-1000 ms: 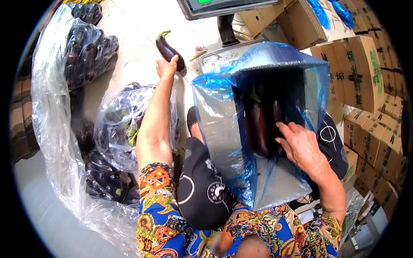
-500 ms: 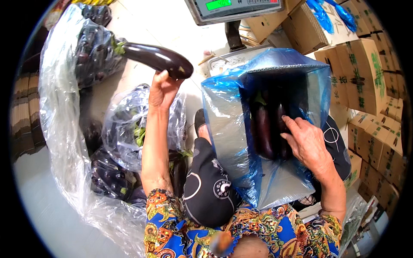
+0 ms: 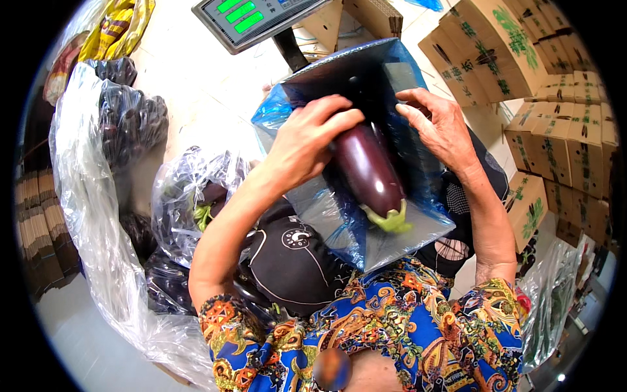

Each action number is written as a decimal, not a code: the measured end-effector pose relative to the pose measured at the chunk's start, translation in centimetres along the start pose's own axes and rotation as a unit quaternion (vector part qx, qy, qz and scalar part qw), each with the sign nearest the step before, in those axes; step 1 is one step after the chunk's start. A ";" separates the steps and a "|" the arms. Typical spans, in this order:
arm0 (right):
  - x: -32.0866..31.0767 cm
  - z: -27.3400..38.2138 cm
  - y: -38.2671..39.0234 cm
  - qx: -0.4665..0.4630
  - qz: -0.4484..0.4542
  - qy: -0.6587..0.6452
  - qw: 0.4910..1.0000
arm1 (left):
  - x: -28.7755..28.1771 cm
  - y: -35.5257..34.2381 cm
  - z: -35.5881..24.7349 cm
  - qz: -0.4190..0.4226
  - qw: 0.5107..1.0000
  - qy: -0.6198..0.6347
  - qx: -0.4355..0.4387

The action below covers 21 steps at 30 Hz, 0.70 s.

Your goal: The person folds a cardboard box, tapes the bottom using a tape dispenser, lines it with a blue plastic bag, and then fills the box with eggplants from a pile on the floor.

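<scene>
Your left hand (image 3: 307, 138) just brought the eggplant (image 3: 371, 171) to the blue-lined box (image 3: 418, 234), grip pinching its blunt end; placing seems underway. Right hand (image 3: 439, 129) loosely spread.

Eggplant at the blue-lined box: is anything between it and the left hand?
Nothing visible. The left hand is on the end of the eggplant opposite its green cap; the blue liner shows around them, not between.
</scene>
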State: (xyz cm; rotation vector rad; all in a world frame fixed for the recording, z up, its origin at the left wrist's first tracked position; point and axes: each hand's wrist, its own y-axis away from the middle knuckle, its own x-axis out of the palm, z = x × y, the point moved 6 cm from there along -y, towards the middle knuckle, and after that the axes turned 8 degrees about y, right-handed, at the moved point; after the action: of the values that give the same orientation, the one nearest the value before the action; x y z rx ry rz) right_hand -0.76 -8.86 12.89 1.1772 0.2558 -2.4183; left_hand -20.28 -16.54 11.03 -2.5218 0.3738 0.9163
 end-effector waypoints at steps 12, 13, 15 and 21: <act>1.9 0.0 0.9 -0.104 0.024 0.139 0.985 | 9.4 -4.7 7.6 0.107 0.991 -0.058 -0.055; 2.0 0.0 1.0 -0.103 0.035 0.146 0.983 | 9.3 -4.4 7.7 0.115 0.990 -0.050 -0.061; 2.8 -0.2 1.1 -0.129 0.051 0.170 0.976 | 8.4 -4.0 6.6 0.096 0.994 -0.046 -0.030; 8.1 0.6 2.4 -0.224 0.157 0.292 0.916 | 1.2 0.7 3.5 0.001 0.976 0.199 -0.093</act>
State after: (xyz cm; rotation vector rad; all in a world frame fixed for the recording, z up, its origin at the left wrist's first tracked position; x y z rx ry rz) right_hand -4.47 -13.65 6.94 1.5399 0.7002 -1.5683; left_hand -21.54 -15.55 7.61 -2.8780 0.4264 0.4565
